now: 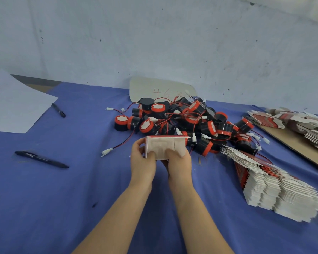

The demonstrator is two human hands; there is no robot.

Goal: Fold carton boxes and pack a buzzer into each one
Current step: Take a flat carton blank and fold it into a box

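Observation:
Both hands hold one small white carton box (164,145) with a red top edge, just above the blue table cloth (62,189). My left hand (143,163) grips its left side, thumb on the front face. My right hand (178,162) grips its lower right part, thumb pressed on the front. Right behind the box lies a pile of black and red buzzers (187,120) with red and black wires and white plugs. A fanned stack of flat white and red cartons (275,186) lies to the right of my hands.
More flat cartons (301,123) sit on a brown board (290,143) at the far right. Two black pens (41,159) (58,110) and a white sheet (13,105) lie at the left. A pale card with red numbers (160,88) leans on the wall behind the buzzers.

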